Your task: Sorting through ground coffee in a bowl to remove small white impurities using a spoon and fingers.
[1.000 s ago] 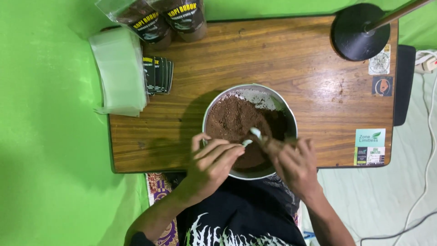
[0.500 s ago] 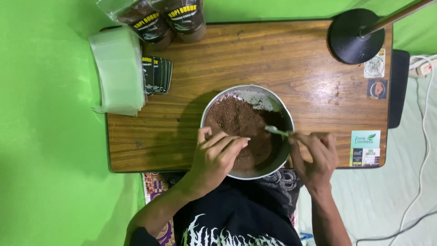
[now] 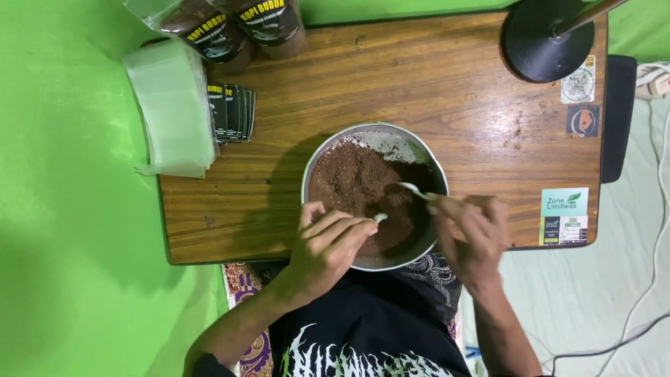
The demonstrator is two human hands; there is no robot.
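Round metal bowl (image 3: 374, 195) of brown ground powder (image 3: 359, 183) seated at table's 6 o'clock edge. Small white spoon (image 3: 413, 190) gripped in closed right hand (image 3: 471, 234), tip at powder's 3 o'clock. Left hand (image 3: 328, 244) curled; small white item pinched at fingertips, identity unclear. Step judged: scooping. Next: level lift required.

Clear bag stack (image 3: 171, 108) at 10 o'clock.

1. The left hand (image 3: 328, 248) sits near the middle, back facing up, fingers curled and bunched together, their tips pointing right.
2. Its bare forearm runs down and to the left, toward the near edge.
3. The right hand (image 3: 471, 230) lies just right of it, slightly blurred, fingers closed in a pinch.
4. Its forearm runs down toward the near right.
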